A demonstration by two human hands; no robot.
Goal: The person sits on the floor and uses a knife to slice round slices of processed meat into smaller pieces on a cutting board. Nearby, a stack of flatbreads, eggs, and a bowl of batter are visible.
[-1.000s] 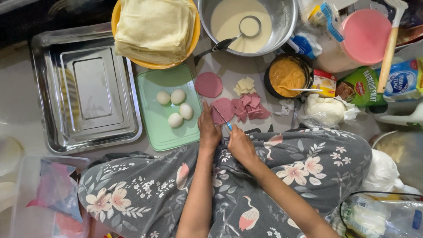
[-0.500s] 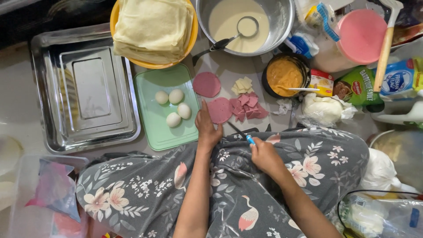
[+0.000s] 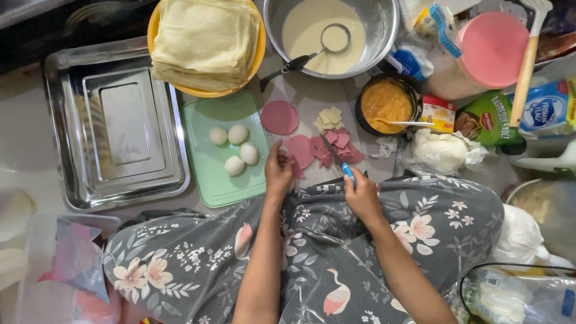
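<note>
Left hand (image 3: 278, 174) presses flat on pink meat slice (image 3: 300, 150); right hand (image 3: 362, 197) grips blue-handled knife (image 3: 339, 162), blade over cut pieces (image 3: 339, 144).

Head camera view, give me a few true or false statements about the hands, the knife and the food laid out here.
1. The right hand holds a knife with a blue handle. True.
2. The left hand rests on the eggs. False: it presses on a pink meat slice; the eggs lie apart on the green tray.
3. Four eggs sit on the green tray. True.
4. The metal baking tray is full of batter. False: the batter is in the round metal bowl with a ladle.
5. Folded wrappers are piled in a yellow dish. True.
</note>
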